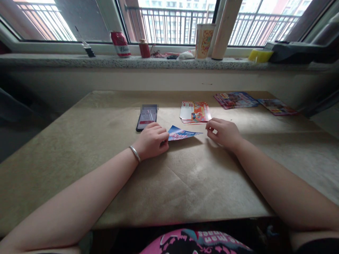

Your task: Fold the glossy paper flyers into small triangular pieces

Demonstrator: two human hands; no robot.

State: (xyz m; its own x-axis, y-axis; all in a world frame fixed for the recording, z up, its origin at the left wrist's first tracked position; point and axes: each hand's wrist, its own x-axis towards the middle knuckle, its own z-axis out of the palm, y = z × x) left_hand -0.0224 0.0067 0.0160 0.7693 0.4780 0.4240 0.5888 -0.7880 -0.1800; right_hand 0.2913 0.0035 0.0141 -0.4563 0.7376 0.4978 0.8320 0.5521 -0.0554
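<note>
My left hand [152, 141] rests on the brown paper-covered table [79, 148], fingers curled over the left end of a blue printed leaflet [182, 133] that lifts slightly off the surface. A silver bangle circles that wrist. My right hand [222, 132] lies just right of the leaflet, fingers curled in a loose pinch, apart from the paper and with nothing visible in them. A stack of red and white leaflets [195, 112] lies just beyond both hands. A phone [146, 119] lies beyond my left hand.
Two more piles of colourful leaflets [235, 100] [277, 106] lie at the table's far right. The windowsill holds a red can [120, 43], a small red container [144, 48], a paper cup [204, 40], a cardboard tube [225, 30] and a yellow object [260, 55].
</note>
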